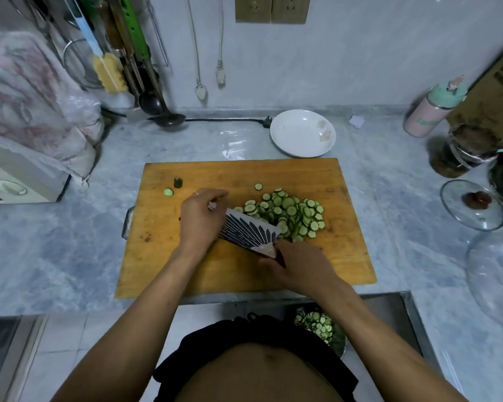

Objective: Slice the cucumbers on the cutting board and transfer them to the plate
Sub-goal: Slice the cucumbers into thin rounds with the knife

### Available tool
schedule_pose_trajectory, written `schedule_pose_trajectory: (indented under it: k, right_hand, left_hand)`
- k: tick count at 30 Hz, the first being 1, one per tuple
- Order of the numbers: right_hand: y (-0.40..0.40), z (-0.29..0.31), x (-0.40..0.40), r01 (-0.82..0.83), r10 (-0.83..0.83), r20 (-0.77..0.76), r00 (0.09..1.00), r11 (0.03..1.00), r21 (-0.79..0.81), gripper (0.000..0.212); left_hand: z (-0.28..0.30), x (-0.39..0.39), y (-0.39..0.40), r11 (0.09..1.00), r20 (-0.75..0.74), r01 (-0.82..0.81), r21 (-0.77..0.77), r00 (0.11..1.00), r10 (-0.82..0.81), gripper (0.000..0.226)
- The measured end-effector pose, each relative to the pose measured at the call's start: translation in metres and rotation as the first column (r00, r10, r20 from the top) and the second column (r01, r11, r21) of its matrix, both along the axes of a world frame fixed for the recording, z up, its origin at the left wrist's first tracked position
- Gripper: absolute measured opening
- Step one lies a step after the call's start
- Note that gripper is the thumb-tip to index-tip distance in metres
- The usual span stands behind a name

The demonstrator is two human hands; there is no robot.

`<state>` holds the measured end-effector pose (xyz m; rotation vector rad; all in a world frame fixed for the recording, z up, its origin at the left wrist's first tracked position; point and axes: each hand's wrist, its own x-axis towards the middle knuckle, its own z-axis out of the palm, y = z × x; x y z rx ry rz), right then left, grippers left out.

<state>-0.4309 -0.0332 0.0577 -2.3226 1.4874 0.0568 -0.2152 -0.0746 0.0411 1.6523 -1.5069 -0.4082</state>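
Observation:
A pile of thin cucumber slices [291, 213] lies right of centre on the wooden cutting board [317, 175]. My right hand [299, 265] grips the handle of a wide cleaver [249, 230] with a striped blade, which lies tilted against the pile's near left edge. My left hand [201, 216] rests on the blade's far end, fingers curled over it. Two cucumber end pieces [173, 187] sit at the board's far left. The white plate [302, 133] stands just behind the board, holding no slices.
A bowl of cucumber slices [317, 326] sits below the counter edge near my body. Glass lids [472, 204] and jars [459, 152] crowd the right side. Utensils [122, 53] hang at the back left, beside a covered appliance [26, 111].

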Motion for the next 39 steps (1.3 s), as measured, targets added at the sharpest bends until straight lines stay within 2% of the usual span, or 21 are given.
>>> schedule_pose_trajectory:
  k: [3, 5, 7, 10, 14, 19, 29, 39]
  right_hand:
    - [0.003, -0.007, 0.002, 0.131, -0.166, 0.201, 0.965, 0.975, 0.177, 0.043]
    - [0.002, -0.007, 0.007, 0.165, -0.24, 0.305, 0.921, 0.954, 0.252, 0.044]
    - [0.002, -0.006, 0.014, 0.145, -0.251, 0.376, 0.892, 0.947, 0.288, 0.047]
    - [0.004, -0.006, 0.024, 0.086, -0.226, 0.422, 0.878, 0.942, 0.325, 0.048]
    - [0.009, -0.006, 0.037, -0.002, -0.141, 0.407, 0.902, 0.943, 0.331, 0.051]
    - [0.026, -0.007, 0.048, -0.096, -0.03, 0.393, 0.919, 0.95, 0.297, 0.053]
    - [0.036, -0.003, 0.049, -0.084, -0.047, 0.405, 0.913, 0.95, 0.299, 0.057]
    - [0.033, 0.012, 0.05, -0.078, -0.041, 0.342, 0.939, 0.942, 0.327, 0.054]
  left_hand:
    - [0.003, 0.016, 0.038, 0.979, -0.131, -0.175, -0.107, 0.978, 0.161, 0.013]
    - [-0.01, 0.028, 0.058, 0.962, -0.157, -0.265, -0.064, 0.955, 0.253, 0.012]
    - [-0.032, 0.038, 0.073, 0.963, -0.106, -0.266, 0.042, 0.957, 0.269, 0.013]
    - [-0.062, 0.043, 0.087, 0.971, -0.026, -0.18, 0.158, 0.982, 0.186, 0.015]
    - [-0.077, 0.038, 0.088, 0.978, -0.001, -0.156, 0.141, 0.987, 0.158, 0.02]
    - [-0.087, 0.039, 0.086, 0.974, 0.061, -0.185, 0.129, 0.982, 0.179, 0.012]
    - [-0.093, 0.033, 0.09, 0.966, 0.167, -0.215, 0.141, 0.967, 0.191, 0.026]
    - [-0.093, 0.032, 0.091, 0.966, 0.174, -0.221, 0.133, 0.965, 0.197, 0.028]
